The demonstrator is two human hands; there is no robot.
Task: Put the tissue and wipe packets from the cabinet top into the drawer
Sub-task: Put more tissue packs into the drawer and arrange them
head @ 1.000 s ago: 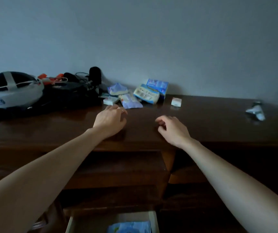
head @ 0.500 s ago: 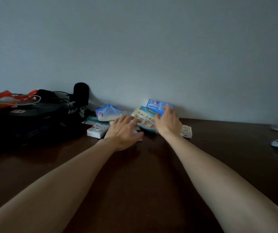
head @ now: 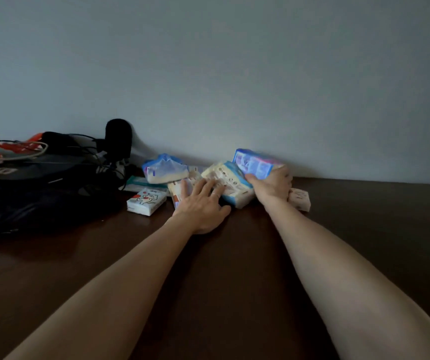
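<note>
On cabinet top (head: 234,255) | right hand (head: 273,187) fingers gripping blue packet (head: 254,163) | left hand (head: 202,206) flat on packets

A plain pale grey-blue wall (head: 234,74) rises behind a dark brown, glossy wooden worktop (head: 221,281). The light is dim and cool.

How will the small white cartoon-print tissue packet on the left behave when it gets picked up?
The white cartoon-print packet looks small and boxy, so probably light. Its wrapper looks glossy, possibly slippery in a loose grip. It lies flat on the cabinet top, so it is unlikely to roll or tip.
</note>
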